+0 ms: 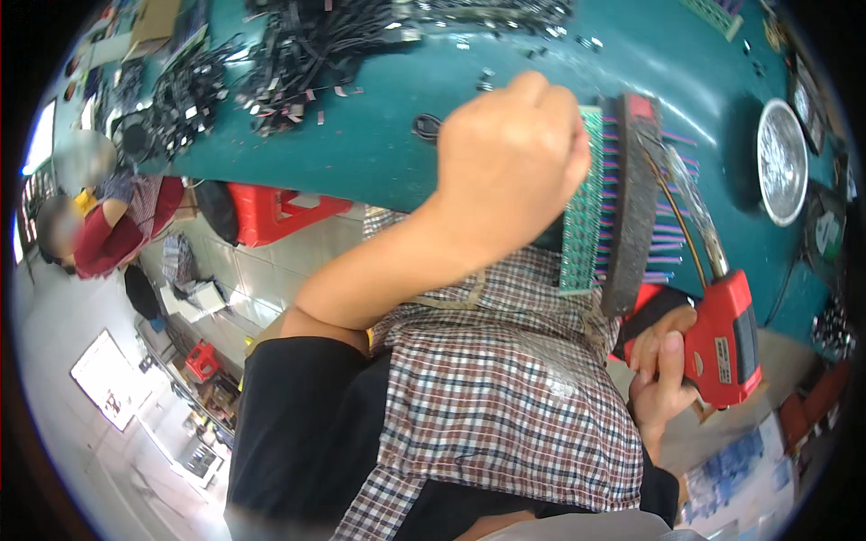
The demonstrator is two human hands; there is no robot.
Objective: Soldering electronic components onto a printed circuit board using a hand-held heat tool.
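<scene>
My left hand (510,153) is closed in a fist over the left edge of a long green circuit board (580,230). Its fingertips are turned away, so whatever they pinch is hidden. My right hand (663,370) grips a red and black soldering gun (726,347). The gun's metal barrel and a thin brown tube point up toward the board. A dark grey, rough bar (631,212) lies lengthwise beside the board, across a row of purple and blue wires (666,239) that stick out to the right.
Bundles of black cables (298,63) cover the far left of the green table (388,144). A round metal bowl (782,162) stands at the right. A black ring-shaped part (427,126) lies near my left hand. Red stools (280,212) and a seated person (135,216) are at the left.
</scene>
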